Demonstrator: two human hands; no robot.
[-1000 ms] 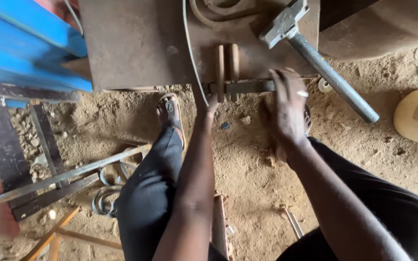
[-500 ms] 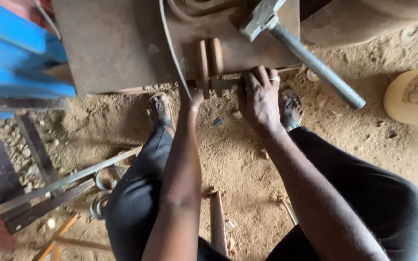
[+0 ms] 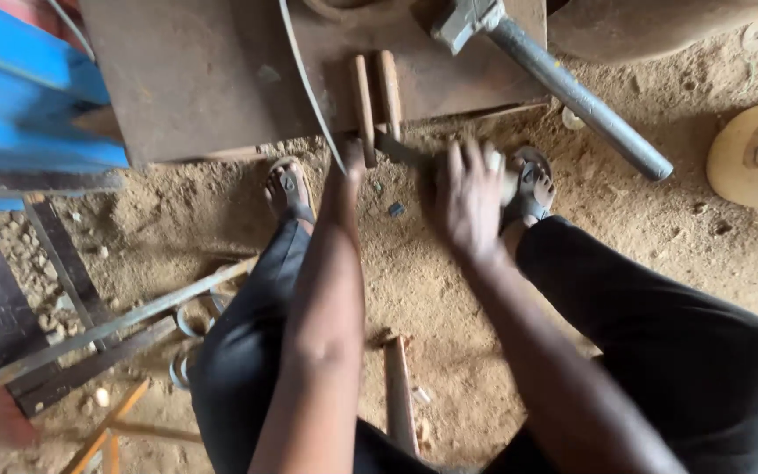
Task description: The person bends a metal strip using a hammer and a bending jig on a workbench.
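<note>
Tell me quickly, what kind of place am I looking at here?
Most likely a rough open-air metal workshop. The ground is bare sandy dirt, a rusty steel plate serves as the work surface with a heavy hammer lying on it, and metal bars lie about beside the person's leg.

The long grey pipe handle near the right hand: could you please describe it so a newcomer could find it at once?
Start at the rusty brown metal plate at the top of the head view. From its right end a thick grey pipe handle slants down over the sandy ground, ending above the right hand. Unlike the two short brown upright pegs beside it, it is long, smooth and grey.
</note>
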